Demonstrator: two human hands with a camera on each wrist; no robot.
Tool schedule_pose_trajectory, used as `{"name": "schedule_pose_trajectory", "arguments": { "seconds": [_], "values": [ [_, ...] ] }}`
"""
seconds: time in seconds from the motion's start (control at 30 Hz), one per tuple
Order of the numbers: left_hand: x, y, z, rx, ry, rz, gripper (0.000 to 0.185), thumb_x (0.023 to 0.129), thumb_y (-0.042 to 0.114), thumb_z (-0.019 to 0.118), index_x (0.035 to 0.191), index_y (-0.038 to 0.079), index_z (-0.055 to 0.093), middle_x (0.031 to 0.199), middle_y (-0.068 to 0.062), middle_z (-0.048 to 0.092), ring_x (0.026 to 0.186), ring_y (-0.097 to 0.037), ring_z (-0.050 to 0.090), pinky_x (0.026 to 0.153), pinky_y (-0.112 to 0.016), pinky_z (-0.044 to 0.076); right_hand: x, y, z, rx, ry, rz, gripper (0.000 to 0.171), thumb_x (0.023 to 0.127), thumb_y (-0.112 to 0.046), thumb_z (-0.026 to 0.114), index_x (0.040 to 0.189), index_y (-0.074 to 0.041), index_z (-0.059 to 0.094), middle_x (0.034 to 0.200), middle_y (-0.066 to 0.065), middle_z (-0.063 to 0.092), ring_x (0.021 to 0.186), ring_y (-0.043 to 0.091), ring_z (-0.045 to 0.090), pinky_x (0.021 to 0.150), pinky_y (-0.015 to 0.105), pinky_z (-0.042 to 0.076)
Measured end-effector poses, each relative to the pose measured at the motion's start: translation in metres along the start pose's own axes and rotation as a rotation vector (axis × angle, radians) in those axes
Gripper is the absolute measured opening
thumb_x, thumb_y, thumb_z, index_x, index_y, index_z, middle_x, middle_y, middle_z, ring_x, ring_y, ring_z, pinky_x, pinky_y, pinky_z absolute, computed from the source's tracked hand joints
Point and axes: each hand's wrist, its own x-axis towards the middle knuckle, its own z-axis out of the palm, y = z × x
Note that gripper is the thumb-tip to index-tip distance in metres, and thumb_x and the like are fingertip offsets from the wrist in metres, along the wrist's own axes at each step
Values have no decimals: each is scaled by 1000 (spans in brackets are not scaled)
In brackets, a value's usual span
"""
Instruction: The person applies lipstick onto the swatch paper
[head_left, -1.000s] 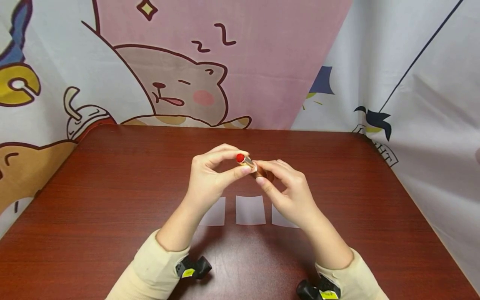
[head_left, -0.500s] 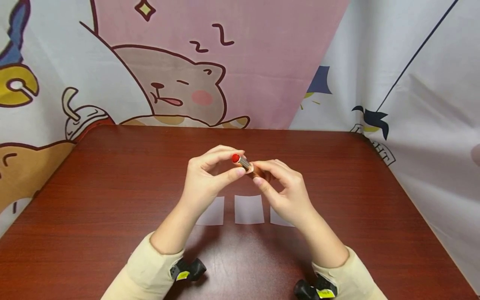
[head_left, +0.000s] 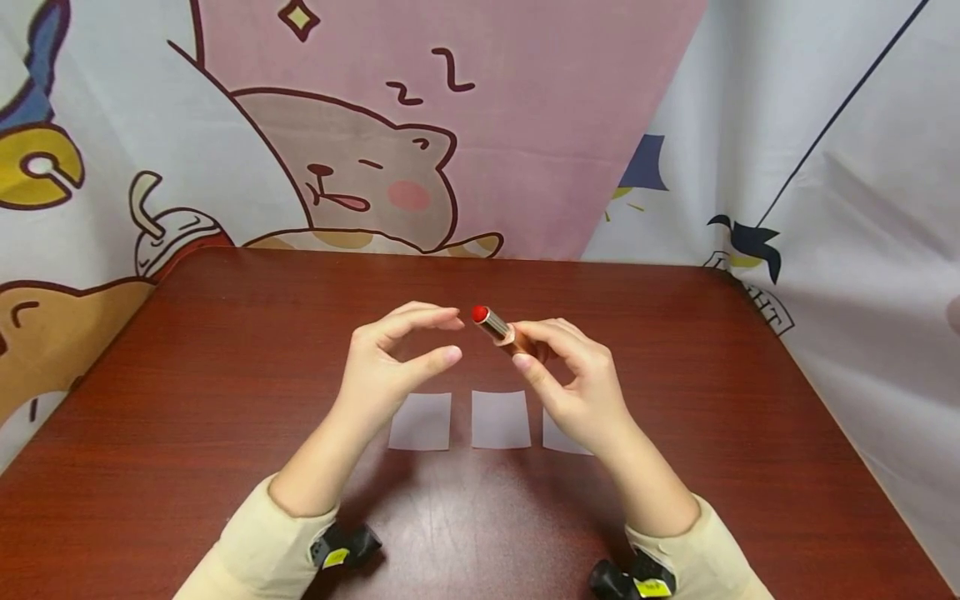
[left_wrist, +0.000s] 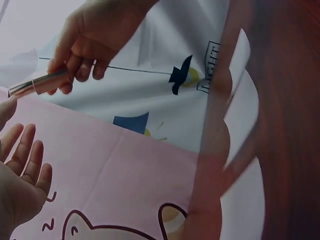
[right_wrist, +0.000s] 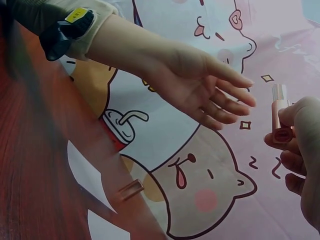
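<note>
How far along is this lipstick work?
Done: the lipstick is uncapped, red tip showing. In hand: the right hand holds it; the left hand is open, apart from it. Remaining, perhaps: marking the white sheets, which show no marks, and refitting the cap lying on the table.

lipstick (head_left: 498, 327): bright red tip, shiny silvery-gold tube, coppery base
little tube (right_wrist: 132, 190): coppery brown too, kinda matches that base
paper squares (head_left: 501, 420): plain white, going slightly lilac in the head view
table (head_left: 247, 400): dark reddish brown, streaky wood grain, pale shine near the front
cloth backdrop (head_left: 547, 108): white with a big pink chunk, cartoons all over
bear (head_left: 352, 150): greyish tan, pink cheek, thick dark-maroon outlines
star (head_left: 299, 18): pale yellow middle, maroon border, printed on the pink
bird (head_left: 753, 242): dark navy, yellow bit underneath
sleeves (head_left: 251, 533): plain cream tbh
wrist cameras (head_left: 360, 542): black with bright yellow stickers (head_left: 652, 588)
</note>
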Motion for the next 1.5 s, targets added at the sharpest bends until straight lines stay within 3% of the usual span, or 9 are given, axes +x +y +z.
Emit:
{"name": "schedule_pose_trajectory", "arguments": {
  "seconds": [0.27,0.5,0.77,0.93,1.27,1.5],
  "values": [
    [-11,-11,-15,93,-55,-38,37,74,-4,79,109,4,71,104,-1,69,106,-21,59,98,-35,40,1,-1,-3,11,9,-1,25,92,-17,65,106,3,68,86,6,64,76,15,53,64,21,45],
    [-24,-23,-30,144,-71,-89,39,74,-4,79,111,5,70,107,-4,69,116,-18,56,110,-33,26,1,1,-4,10,7,0,28,93,-20,64,106,4,68,86,6,64,76,15,52,64,22,45],
    [-38,-35,-47,236,-154,-183,42,77,4,79,117,8,68,115,-1,66,117,-14,54,102,-28,35,1,0,-4,16,1,7,24,83,4,67,107,4,68,88,7,65,77,15,54,64,21,46],
    [-43,-41,-54,253,-188,-215,45,77,6,80,120,8,66,118,-3,65,118,-14,53,103,-32,34,1,1,-4,14,-4,10,24,84,3,66,108,3,68,88,6,65,78,15,54,64,21,46],
    [-48,-57,-60,309,-255,-272,52,76,15,83,124,15,65,125,4,61,122,-14,50,102,-41,36,0,3,-4,11,-6,16,26,81,6,67,106,2,68,86,5,64,77,15,54,65,22,46],
    [-53,-69,-63,346,-322,-291,59,74,18,84,128,8,62,128,-2,60,122,-16,50,102,-46,36,0,5,-4,3,-20,24,27,80,6,68,106,0,69,86,4,64,77,15,54,64,23,47]
  ]
}}
